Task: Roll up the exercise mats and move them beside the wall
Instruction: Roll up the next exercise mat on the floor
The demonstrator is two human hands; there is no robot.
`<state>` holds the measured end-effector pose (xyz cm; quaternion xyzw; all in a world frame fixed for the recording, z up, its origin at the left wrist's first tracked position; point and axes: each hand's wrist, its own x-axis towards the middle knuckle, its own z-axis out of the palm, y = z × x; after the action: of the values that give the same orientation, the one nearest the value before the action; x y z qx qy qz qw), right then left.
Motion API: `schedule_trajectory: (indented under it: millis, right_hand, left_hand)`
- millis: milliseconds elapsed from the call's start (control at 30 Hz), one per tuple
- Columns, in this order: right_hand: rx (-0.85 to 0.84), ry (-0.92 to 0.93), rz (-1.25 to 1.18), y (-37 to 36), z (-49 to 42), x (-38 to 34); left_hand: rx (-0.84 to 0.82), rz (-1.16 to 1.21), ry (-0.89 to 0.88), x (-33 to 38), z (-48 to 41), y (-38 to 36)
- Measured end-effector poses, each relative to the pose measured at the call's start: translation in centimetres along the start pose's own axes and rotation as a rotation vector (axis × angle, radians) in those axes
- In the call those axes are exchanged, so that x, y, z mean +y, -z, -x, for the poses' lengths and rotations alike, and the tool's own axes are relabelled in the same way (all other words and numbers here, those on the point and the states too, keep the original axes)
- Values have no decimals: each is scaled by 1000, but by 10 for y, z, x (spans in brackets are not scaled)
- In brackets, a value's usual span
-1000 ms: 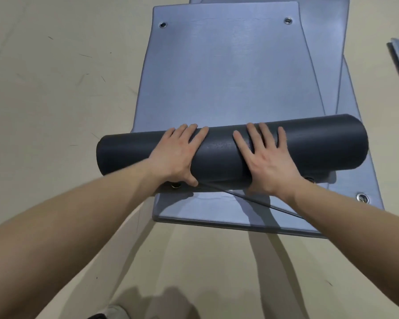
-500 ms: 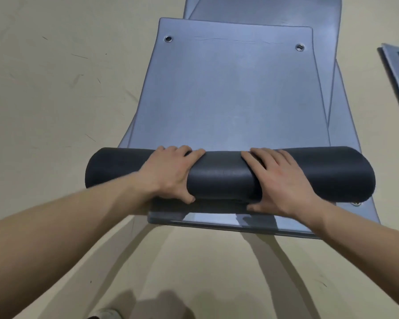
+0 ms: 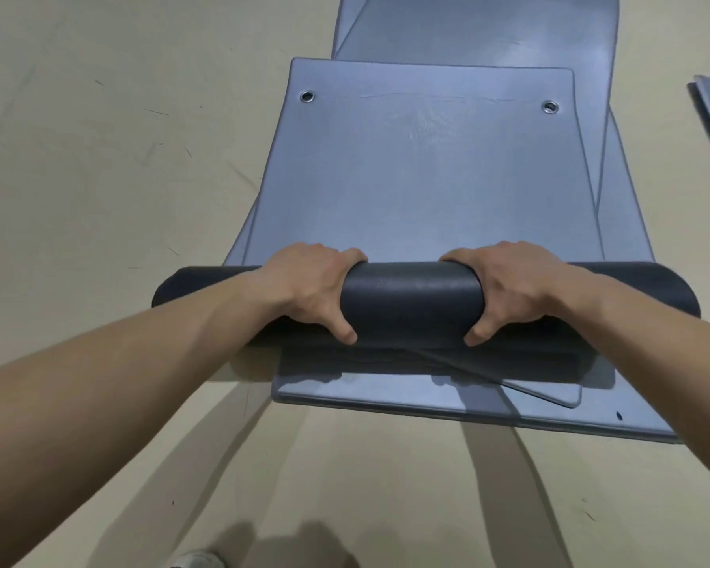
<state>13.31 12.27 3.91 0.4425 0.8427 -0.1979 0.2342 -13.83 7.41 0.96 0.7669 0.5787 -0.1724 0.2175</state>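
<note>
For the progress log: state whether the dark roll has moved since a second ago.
Yes. The dark roll has rolled forward, toward the eyelets at the far end of the mat; the flat stretch between them is shorter.

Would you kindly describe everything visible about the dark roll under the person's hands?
The dark roll is a charcoal cylinder with a matte, faintly textured, foam-like skin. It lies crosswise on the stack of mats, joined to its unrolled grey-blue part, which ends in two metal eyelets. The left hand and right hand each grip it, fingers over the far side, thumbs on the near side. Both ends stick out past the hands.
</note>
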Motion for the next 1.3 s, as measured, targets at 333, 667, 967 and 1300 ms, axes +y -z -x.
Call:
schedule_trajectory:
  millis: [333, 667, 967, 1300]
  right_hand:
    - [287, -30, 199, -30, -4, -16]
    - [-152, 5, -7, -24, -1, -16]
    - [667, 108, 144, -132, 55, -19]
    - [304, 17, 310, -92, 17, -12]
  left_hand:
    - [97, -14, 72, -2, 2, -2]
    - [-278, 198, 71, 6, 6, -19]
    - [155, 70, 12, 10, 35, -39]
    - [105, -157, -53, 20, 30, -63]
